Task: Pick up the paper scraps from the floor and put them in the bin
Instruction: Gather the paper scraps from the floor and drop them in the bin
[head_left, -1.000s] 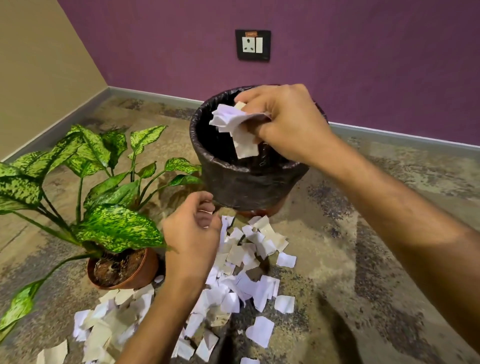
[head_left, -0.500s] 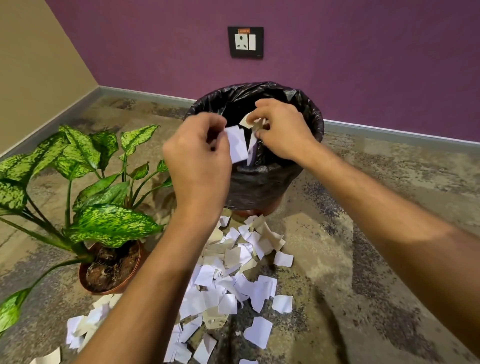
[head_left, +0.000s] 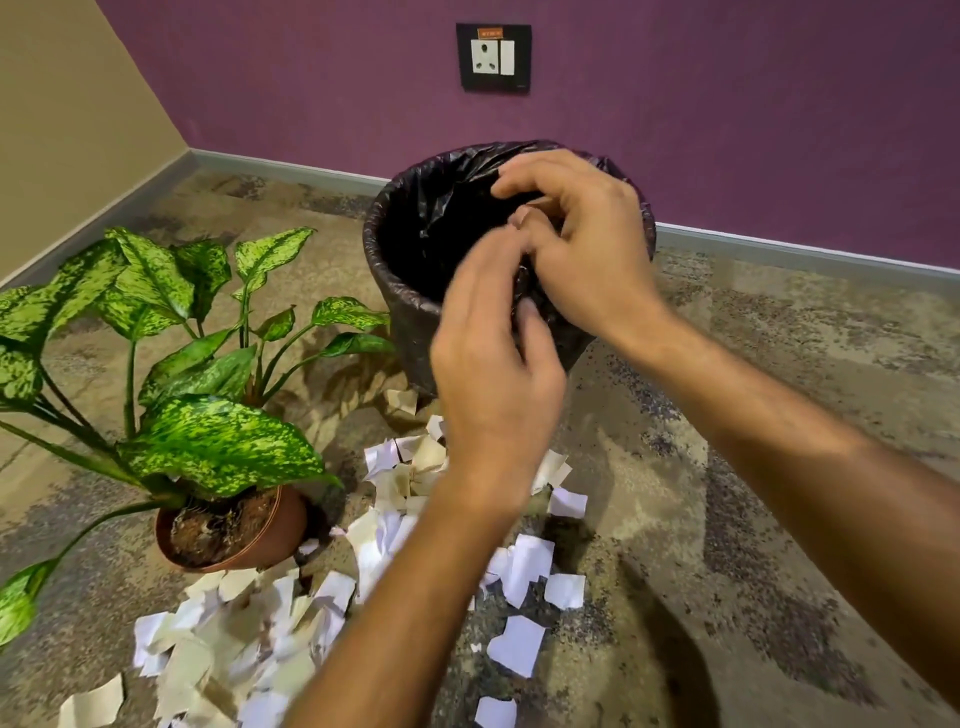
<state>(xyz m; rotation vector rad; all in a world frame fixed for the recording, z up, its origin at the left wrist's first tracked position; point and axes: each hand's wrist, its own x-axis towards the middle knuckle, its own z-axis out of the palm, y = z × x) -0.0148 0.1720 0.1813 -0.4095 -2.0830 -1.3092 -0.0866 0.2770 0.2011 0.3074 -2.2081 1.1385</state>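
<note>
Both hands (head_left: 530, 291) now paperless over bin (head_left: 410, 249).

two bare forearms, no visible sleeves

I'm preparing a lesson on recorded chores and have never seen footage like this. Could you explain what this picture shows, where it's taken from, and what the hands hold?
The single view comes from a camera worn on a person's head, looking down at their own bare arms. Both the left hand and right hand hover over a bin lined with a black bag. No paper is visible in either hand. Many paper scraps lie on the floor, beside a potted plant.
</note>
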